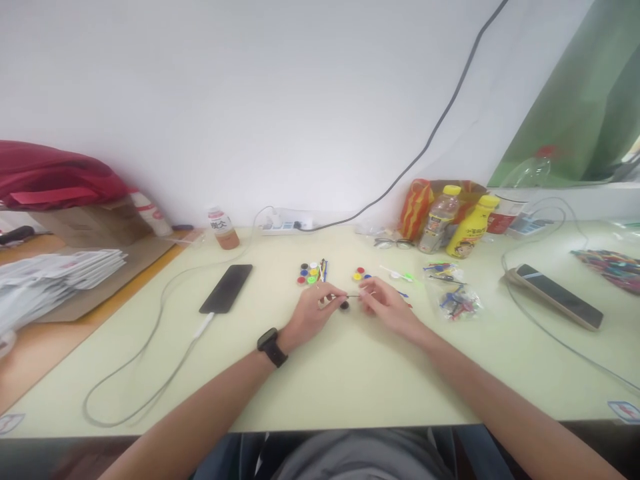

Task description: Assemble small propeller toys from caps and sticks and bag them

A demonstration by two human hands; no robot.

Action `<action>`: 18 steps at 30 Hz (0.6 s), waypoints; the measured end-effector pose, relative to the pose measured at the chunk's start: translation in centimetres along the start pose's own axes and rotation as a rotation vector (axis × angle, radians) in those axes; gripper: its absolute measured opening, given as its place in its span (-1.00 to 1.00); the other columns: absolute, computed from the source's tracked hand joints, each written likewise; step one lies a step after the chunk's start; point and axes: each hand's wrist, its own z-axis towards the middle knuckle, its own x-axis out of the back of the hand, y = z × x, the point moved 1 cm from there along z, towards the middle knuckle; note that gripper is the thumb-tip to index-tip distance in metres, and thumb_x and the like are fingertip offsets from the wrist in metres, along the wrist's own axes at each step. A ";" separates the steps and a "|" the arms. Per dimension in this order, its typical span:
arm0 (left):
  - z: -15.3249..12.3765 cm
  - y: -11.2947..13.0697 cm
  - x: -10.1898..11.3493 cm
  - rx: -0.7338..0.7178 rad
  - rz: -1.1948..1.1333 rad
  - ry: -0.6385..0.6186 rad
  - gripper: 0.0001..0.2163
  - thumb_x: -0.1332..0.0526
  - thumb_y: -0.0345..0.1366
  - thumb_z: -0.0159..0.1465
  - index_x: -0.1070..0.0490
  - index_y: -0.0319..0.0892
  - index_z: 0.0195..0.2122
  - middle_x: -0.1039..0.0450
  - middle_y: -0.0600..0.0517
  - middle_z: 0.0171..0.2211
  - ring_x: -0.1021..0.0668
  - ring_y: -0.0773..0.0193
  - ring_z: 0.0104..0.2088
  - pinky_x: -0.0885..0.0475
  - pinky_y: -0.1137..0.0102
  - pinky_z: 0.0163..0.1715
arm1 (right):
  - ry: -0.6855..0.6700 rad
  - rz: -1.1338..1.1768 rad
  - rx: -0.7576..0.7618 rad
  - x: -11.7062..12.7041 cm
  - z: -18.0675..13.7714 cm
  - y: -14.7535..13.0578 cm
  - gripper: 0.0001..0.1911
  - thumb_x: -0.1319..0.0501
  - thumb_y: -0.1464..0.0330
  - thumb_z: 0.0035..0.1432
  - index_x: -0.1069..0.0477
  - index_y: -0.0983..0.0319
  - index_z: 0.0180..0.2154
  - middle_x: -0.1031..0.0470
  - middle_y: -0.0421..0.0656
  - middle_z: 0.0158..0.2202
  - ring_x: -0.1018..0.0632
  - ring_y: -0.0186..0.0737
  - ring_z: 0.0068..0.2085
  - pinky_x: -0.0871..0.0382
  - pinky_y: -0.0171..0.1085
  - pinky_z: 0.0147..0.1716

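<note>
Between my two hands stretches a thin dark stick, pinched at one end by my left hand and at the other by my right hand. A small black disc is just below the stick, close to my left fingertips. Beyond my left hand lie several coloured discs beside a bundle of coloured sticks. More discs in red, yellow and blue sit past my right hand, which partly hides them. A white and green stick-like piece lies farther right.
Clear bags of coloured plastic parts lie right of my hands. Bottles and glasses stand or lie behind. A charging phone with a looping cable is at left, another phone at right. A drink bottle stands near the wall.
</note>
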 end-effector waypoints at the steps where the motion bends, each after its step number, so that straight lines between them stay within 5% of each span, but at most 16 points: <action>1: 0.0 0.1 0.0 -0.011 0.014 -0.015 -0.82 -0.23 -0.18 0.41 -0.62 -0.08 -0.19 -0.62 -0.02 -0.26 -0.55 0.18 -0.27 -0.42 0.32 -0.30 | -0.061 0.044 -0.031 -0.2 0.3 0.2 -0.56 -0.21 -0.06 0.26 -0.42 0.19 -0.18 -0.51 -0.13 -0.32 -0.53 -0.21 -0.36 -0.45 -0.22 -0.35; 4: 0.0 0.0 0.0 -0.002 0.042 -0.044 -0.84 -0.23 -0.20 0.40 -0.61 -0.08 -0.20 -0.63 -0.03 -0.25 -0.58 0.16 -0.24 -0.44 0.31 -0.26 | -0.127 0.102 -0.076 -0.6 0.8 0.7 -0.54 -0.30 -0.08 0.16 -0.46 0.21 -0.31 -0.46 -0.19 -0.44 -0.45 -0.27 -0.45 -0.37 -0.26 -0.42; 18: -0.4 0.5 -0.6 0.049 -0.056 -0.175 -0.83 -0.21 -0.28 0.39 -0.63 -0.07 -0.17 -0.66 0.01 -0.23 -0.64 0.20 -0.26 -0.52 0.35 -0.22 | -0.149 0.146 -0.259 -0.2 0.8 0.6 -0.78 -0.36 0.23 0.05 -0.52 0.23 -0.29 -0.48 -0.25 -0.49 -0.36 -0.39 -0.56 -0.17 -0.36 -0.58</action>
